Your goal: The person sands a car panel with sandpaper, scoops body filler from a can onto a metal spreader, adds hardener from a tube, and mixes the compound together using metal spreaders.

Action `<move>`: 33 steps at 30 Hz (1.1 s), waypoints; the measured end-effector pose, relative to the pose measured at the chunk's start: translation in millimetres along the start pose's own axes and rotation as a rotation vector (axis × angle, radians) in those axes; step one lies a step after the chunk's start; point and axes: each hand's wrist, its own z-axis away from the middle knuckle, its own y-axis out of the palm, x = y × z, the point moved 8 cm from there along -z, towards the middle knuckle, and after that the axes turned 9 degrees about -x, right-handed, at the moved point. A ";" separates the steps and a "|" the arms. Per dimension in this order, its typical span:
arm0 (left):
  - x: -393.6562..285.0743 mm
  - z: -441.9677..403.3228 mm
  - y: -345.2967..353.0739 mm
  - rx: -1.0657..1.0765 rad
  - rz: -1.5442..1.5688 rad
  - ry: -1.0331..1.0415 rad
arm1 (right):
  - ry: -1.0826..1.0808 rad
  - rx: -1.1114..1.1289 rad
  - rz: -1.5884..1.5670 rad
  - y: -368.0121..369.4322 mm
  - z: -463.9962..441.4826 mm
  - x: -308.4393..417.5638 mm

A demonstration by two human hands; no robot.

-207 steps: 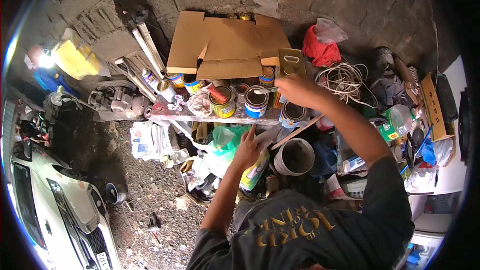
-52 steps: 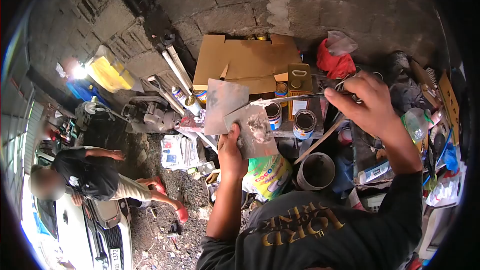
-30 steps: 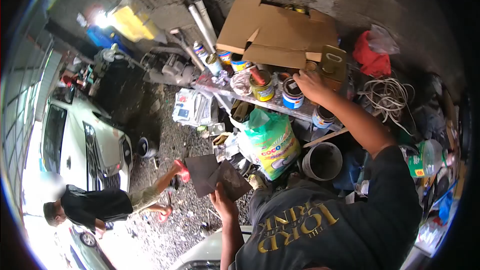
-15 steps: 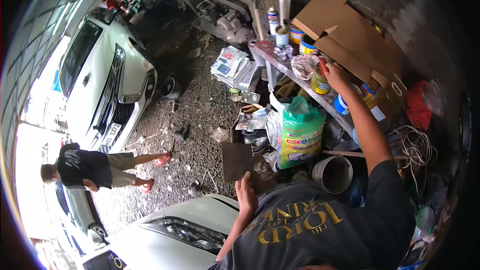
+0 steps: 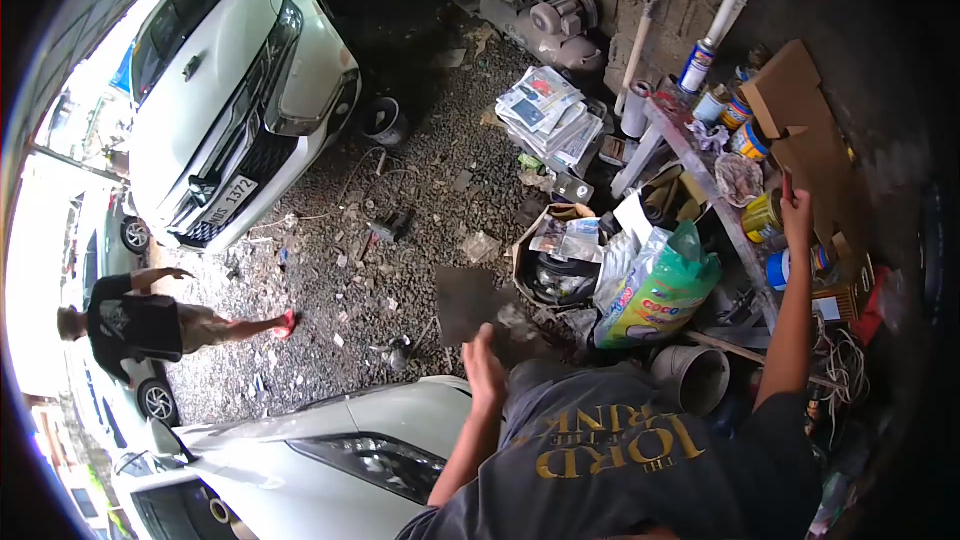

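Note:
My left hand [image 5: 484, 365] grips the near edge of a dark, flat square board [image 5: 465, 305], held out above the gravel. My right hand [image 5: 796, 217] is closed round a slim red-handled tool [image 5: 787, 183], whose working end I cannot make out. It is right beside a yellow-labelled can [image 5: 763, 217] on the narrow bench [image 5: 700, 165]. Crumpled, stained plastic [image 5: 739, 180] lies behind that can. A blue-and-white can [image 5: 780, 268] stands on the near side, partly behind my right forearm.
Below the bench sit a green-topped sack [image 5: 660, 290] and a grey bucket [image 5: 692, 378]. Stacked newspapers [image 5: 545, 110] lie on the gravel. A white car's front [image 5: 330, 460] is close on my left. Another person [image 5: 135, 325] walks beyond it, near a second white car [image 5: 215, 100].
My view has swung, so the bench and sack appear farther right. The red-handled tool stands higher beside the yellow can. The other person has taken a step, one arm now stretched out.

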 end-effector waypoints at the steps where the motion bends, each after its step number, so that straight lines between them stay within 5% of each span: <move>1: -19.3 -33.4 -12.0 0.008 -0.020 0.031 | 0.200 0.038 -0.128 1.0 37.6 56.6; 2: -32.5 -67.6 -29.2 -0.049 -0.014 0.013 | 0.399 0.074 -0.253 4.1 67.9 84.6; 4: -81.3 -123.5 -44.7 -0.110 0.086 0.019 | 0.461 0.232 -0.575 41.7 114.1 105.6; 7: -156.9 -181.9 -83.6 -0.241 0.165 0.119 | 1.036 0.363 -1.012 143.3 221.3 160.5; 8: -171.8 -196.2 -103.0 -0.316 0.196 0.169 | 1.004 0.501 -1.121 178.4 254.2 189.3; 9: -190.5 -199.6 -115.8 -0.369 0.161 0.153 | 0.902 0.706 -1.128 214.3 285.3 208.2; 10: -197.9 -206.7 -127.2 -0.370 0.228 0.165 | 1.166 0.641 -0.973 235.0 323.1 227.4; 13: -207.8 -215.7 -161.9 -0.414 0.286 0.223 | 1.205 0.985 -0.879 298.9 391.5 301.8; 18: -171.9 -199.0 -200.5 -0.437 0.292 0.139 | 1.011 1.329 -0.948 337.1 424.6 416.5; 26: -168.1 -159.0 -198.8 -0.418 0.378 0.108 | 0.774 1.526 -1.156 333.5 388.3 551.8; 33: -179.9 -150.1 -182.5 -0.531 0.368 0.093 | 0.499 1.383 -1.291 339.3 358.7 615.0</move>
